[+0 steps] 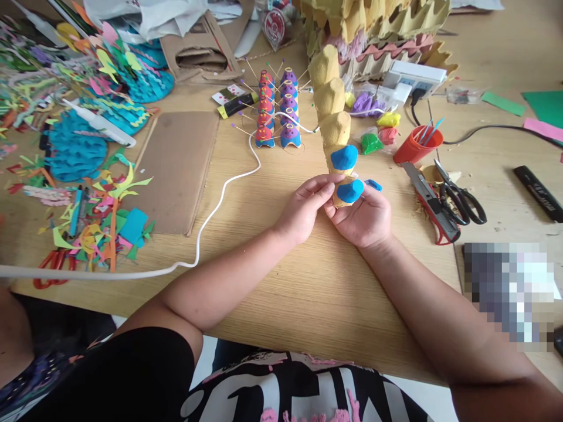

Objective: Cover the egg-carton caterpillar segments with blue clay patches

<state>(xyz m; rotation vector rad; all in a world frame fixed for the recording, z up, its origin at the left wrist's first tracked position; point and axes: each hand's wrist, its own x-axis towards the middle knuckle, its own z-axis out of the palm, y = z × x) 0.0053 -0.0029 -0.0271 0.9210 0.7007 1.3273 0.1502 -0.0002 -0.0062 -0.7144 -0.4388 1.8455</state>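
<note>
A long strip of yellow egg carton cups (335, 129) slants away from me, its near end between my two hands. Blue clay (344, 157) covers parts of the two nearest cups; the cups farther off are bare yellow. My left hand (303, 208) pinches the left edge of the strip near its end, thumb and fingers together. My right hand (367, 217) is wrapped round the near end from below and the right. Just beyond the right fingers lies a small blue piece (373, 185). Two finished-looking strips, one red and blue (265, 111), one purple and blue (289, 111), stand farther back.
A white cable (224, 193) crosses the table at left. Beside it are cardboard (176, 170) and paper scraps (92, 234). At right lie a red cup (413, 146), a cutter (433, 202) and black scissors (460, 196). Egg trays (396, 23) are stacked behind.
</note>
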